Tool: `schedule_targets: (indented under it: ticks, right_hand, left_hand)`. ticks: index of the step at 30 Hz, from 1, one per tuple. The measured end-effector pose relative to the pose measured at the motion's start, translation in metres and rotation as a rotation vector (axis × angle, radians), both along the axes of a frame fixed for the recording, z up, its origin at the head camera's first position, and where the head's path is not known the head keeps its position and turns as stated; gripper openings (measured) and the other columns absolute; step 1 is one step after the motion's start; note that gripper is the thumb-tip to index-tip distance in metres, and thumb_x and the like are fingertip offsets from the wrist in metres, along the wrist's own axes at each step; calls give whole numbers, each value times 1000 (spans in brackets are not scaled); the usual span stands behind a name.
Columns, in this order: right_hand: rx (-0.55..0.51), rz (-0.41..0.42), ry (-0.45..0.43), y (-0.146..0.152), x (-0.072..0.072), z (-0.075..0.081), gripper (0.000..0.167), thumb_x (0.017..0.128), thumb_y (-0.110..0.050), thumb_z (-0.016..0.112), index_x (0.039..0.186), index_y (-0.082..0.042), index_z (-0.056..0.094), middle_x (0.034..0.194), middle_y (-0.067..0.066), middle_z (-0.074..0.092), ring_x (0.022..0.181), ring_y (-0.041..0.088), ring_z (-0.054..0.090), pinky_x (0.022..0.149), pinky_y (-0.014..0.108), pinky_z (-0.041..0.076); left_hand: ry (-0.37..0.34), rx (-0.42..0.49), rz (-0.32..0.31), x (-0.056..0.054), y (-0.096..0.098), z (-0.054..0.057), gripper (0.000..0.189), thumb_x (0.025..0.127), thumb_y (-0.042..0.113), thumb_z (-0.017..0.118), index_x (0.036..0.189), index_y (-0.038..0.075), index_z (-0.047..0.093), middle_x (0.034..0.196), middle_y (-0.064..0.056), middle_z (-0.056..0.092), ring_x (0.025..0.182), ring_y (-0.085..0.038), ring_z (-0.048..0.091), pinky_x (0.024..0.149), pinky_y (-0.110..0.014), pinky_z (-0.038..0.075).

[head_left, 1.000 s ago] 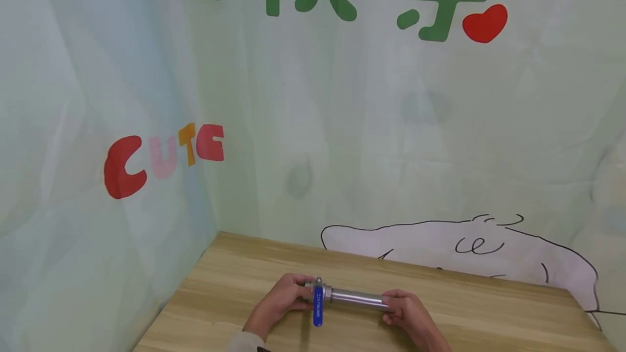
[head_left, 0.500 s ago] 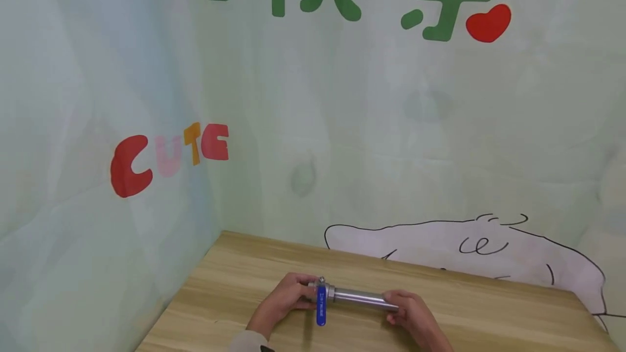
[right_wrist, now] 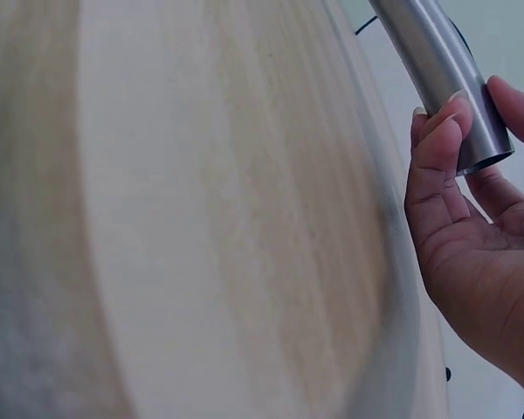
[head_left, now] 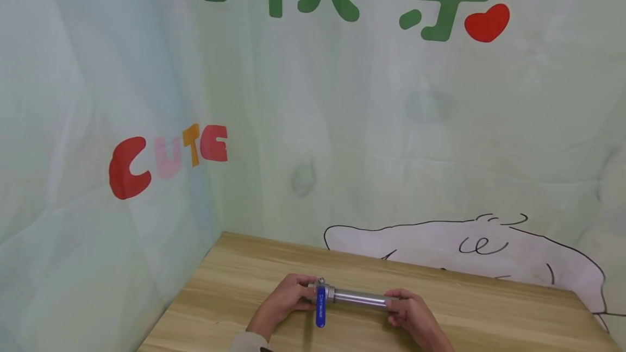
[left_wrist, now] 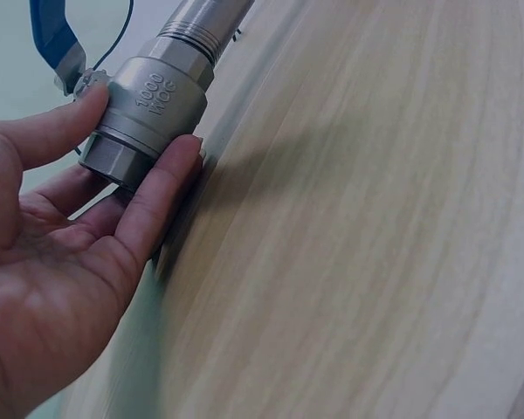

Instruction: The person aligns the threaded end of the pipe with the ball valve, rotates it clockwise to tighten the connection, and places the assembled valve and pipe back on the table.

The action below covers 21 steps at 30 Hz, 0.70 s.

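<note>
My left hand (head_left: 286, 303) grips a steel ball valve (left_wrist: 153, 103), marked "1000 WOG", with the thumb near its stem and the fingers under its body. The valve's blue lever handle (head_left: 320, 306) points toward me in the head view. From the valve's right side runs a straight steel pipe (head_left: 362, 297); threads show where the two join in the left wrist view. My right hand (head_left: 412, 315) holds the pipe's far end between thumb and fingers. That end is open and hollow in the right wrist view. Valve and pipe are held level above the table.
The wood-grain table (head_left: 264, 259) spreads under both hands. Behind it and on the left hang pale green printed sheets (head_left: 367, 151), with a "CUTE" print (head_left: 129, 167) and green characters. A drawn white shape (head_left: 420, 240) borders the table's back edge.
The right fingers have shifted a little around the pipe's end. The valve and the left hand keep nearly the same place, with a slight camera shift.
</note>
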State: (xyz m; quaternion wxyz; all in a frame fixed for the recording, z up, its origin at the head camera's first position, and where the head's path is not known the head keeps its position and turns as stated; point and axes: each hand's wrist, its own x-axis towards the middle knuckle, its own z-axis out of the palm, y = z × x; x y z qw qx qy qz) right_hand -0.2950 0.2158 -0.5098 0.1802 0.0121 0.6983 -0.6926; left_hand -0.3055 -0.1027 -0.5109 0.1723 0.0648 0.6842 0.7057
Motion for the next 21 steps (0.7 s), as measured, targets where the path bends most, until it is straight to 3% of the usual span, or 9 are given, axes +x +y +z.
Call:
schedule_targets:
  ticks: [10, 21]
  right_hand:
    - [-8, -17, 11, -4, 0, -1, 35, 93, -16, 57, 115, 12, 54, 84, 8, 63, 68, 13, 60, 66, 26, 52]
    - [-43, 25, 41, -3, 2, 1, 44, 90, -18, 63, 120, 12, 51, 91, 7, 63, 67, 12, 61, 65, 24, 53]
  left_hand:
    - [-6, -2, 5, 0, -1, 1, 42, 84, 3, 62, 125, -8, 59, 113, -14, 67, 93, -21, 65, 84, -42, 58]
    - [-2, -3, 6, 2, 0, 3, 41, 84, 1, 61, 124, -8, 60, 111, -14, 67, 91, -21, 65, 83, -41, 59]
